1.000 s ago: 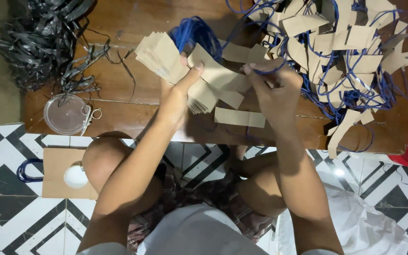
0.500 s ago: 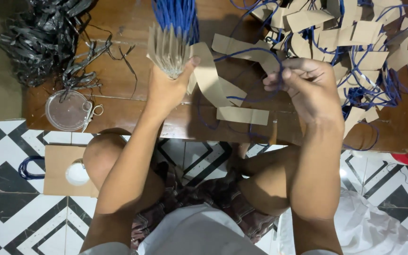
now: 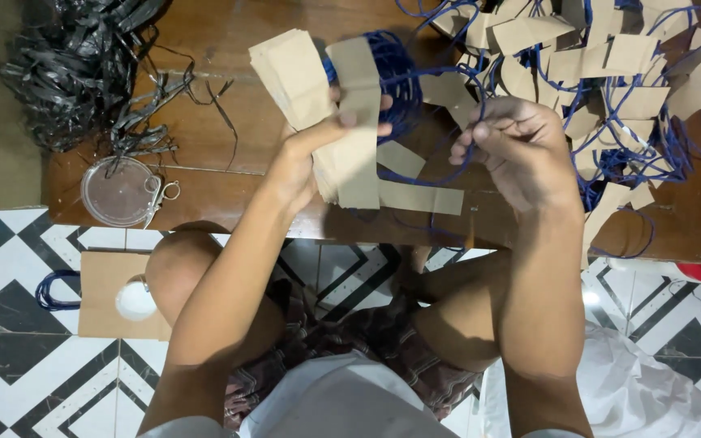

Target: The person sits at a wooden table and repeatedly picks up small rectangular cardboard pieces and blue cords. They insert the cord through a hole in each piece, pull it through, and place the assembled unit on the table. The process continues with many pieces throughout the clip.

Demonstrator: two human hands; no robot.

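i see the left hand (image 3: 306, 158) closed around a fanned stack of brown card strips (image 3: 318, 105) above the middle of the wooden bench (image 3: 204, 195), and the right hand (image 3: 517, 146) pinching a blue cord (image 3: 415, 77) that runs back to that stack. open bench lies only along the near edge; the far right is covered by a pile of corded strips (image 3: 602, 73), the far left by black strands (image 3: 83, 65). a round clear lid (image 3: 117, 192) near the front-left edge appears to hold nothing.
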